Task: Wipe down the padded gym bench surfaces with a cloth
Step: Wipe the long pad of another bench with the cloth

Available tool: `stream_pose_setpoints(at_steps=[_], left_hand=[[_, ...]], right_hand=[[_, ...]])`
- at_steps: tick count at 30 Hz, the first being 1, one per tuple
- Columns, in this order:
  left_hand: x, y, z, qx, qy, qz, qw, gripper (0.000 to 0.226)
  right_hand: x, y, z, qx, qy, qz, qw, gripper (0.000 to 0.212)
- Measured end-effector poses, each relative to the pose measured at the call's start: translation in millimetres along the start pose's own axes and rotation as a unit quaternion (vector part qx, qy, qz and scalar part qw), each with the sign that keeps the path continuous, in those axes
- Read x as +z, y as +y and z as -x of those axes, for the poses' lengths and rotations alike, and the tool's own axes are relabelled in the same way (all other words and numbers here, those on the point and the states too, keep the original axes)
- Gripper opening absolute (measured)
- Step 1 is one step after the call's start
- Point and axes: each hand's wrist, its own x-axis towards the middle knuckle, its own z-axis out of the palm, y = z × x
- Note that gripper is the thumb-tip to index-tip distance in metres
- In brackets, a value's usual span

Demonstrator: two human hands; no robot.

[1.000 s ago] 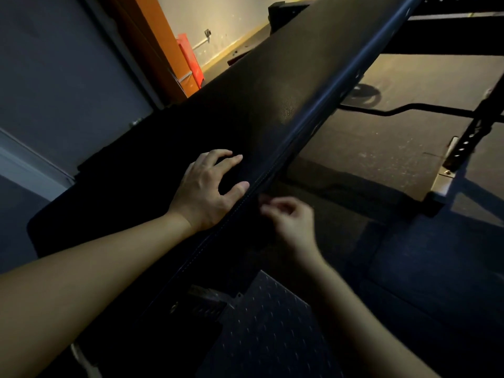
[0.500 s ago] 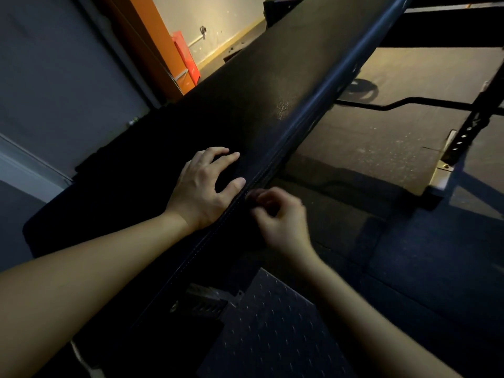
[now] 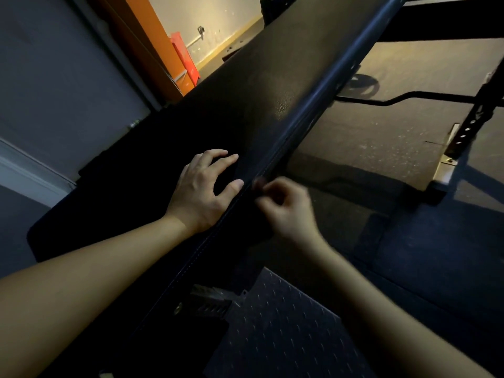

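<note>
Closing in since a second ago, right hand (image 3: 286, 211) now curled at pad (image 3: 259, 91) right edge, blurred; cannot tell if it pinches anything. Left hand (image 3: 203, 190) unchanged, fingers spread, pressing pad near same edge. No cloth discernible in the dark, so wiping probably not resumed yet.

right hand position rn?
Head view, centre: the right hand is curled at the right side edge of the bench pad, just right of the left hand, which rests on top of it.
</note>
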Motion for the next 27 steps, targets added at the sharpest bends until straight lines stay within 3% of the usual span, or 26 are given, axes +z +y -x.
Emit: stream_pose_setpoints(at_steps=[2,4,6,8,12,13,15,18,20,22,24,27], left_hand=[[0.7,-0.3,-0.2,-0.002,-0.002,0.0,1.0,0.067],[1.7,0.1,0.5,-0.004,-0.001,-0.004,1.0,0.066],[1.7,-0.7,0.4,-0.005,-0.001,-0.003,1.0,0.066],[1.2,-1.5,-0.7,-0.006,-0.004,0.001,1.0,0.065],[0.6,-0.3,-0.1,-0.009,-0.002,0.008,1.0,0.065],[0.4,-0.2,-0.1,-0.01,-0.003,0.009,1.0,0.066],[0.2,-0.1,-0.4,-0.01,-0.004,0.01,1.0,0.065],[0.3,-0.9,-0.2,-0.01,-0.003,0.011,1.0,0.065],[0.2,-0.6,-0.7,-0.01,-0.005,0.009,1.0,0.066],[0.7,-0.6,-0.1,-0.012,-0.007,0.007,1.0,0.064],[1.4,-1.9,-0.2,-0.013,-0.006,0.007,1.0,0.064],[1.7,-2.1,-2.0,-0.016,-0.012,0.011,1.0,0.065]], right_hand=[[-21.0,1.0,-37.7,0.056,0.113,-0.029,0.992,0.007],[-21.5,2.1,-51.8,0.111,0.139,-0.068,0.982,0.013],[-2.0,-2.4,-34.8,0.103,0.132,-0.052,0.984,0.012],[15.2,-7.1,0.5,0.069,0.073,-0.059,0.993,0.007],[21.4,-10.4,46.9,0.025,-0.194,-0.014,0.98,0.012],[20.5,-9.8,48.4,0.021,-0.229,0.014,0.973,0.012],[16.1,-6.5,38.6,0.022,-0.184,0.027,0.982,0.011],[-1.1,6.1,4.0,0.095,-0.012,0.007,0.995,0.024],[-14.1,11.0,-15.7,0.175,0.117,-0.054,0.976,0.03],[-11.8,6.9,-19.6,0.197,0.183,-0.088,0.959,0.028],[5.1,-4.0,-5.6,0.164,0.156,-0.071,0.971,0.021],[22.0,-17.8,38.5,0.105,0.019,-0.036,0.994,0.015]])
